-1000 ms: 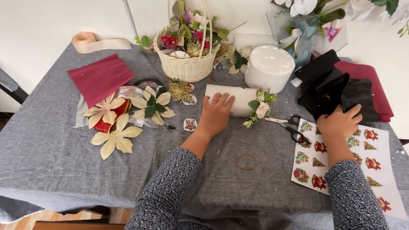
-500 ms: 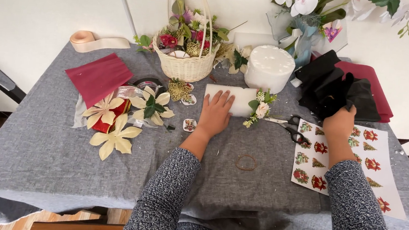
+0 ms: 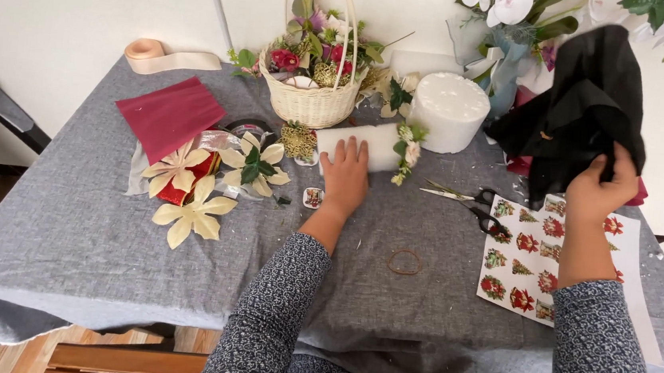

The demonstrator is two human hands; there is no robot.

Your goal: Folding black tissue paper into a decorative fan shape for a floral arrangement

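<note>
Your right hand point(image 3: 600, 186) is raised above the table at the right, its fingers pinched on a fold of black tissue paper point(image 3: 580, 96), which hangs crumpled and lifted clear of the cloth. Your left hand point(image 3: 345, 176) lies flat in the middle, fingers together and stretched out, pressing on the near end of a white foam block point(image 3: 376, 142) that rests on the grey tablecloth point(image 3: 63, 243).

Just right of that block a small sprig of white flowers point(image 3: 409, 141) touches its edge. Black-handled scissors point(image 3: 475, 203) lie between your two hands, near a sheet of festive stickers point(image 3: 534, 256) under your right forearm. A thin ring point(image 3: 405, 262) sits nearer you, apart from both.

Farther off stand a wicker basket point(image 3: 311, 101) of flowers and a round white foam cylinder point(image 3: 449, 110). To the left lie cream poinsettia flowers point(image 3: 194, 206), a dark red folded sheet point(image 3: 169, 112) and a roll of pale ribbon point(image 3: 147, 52).
</note>
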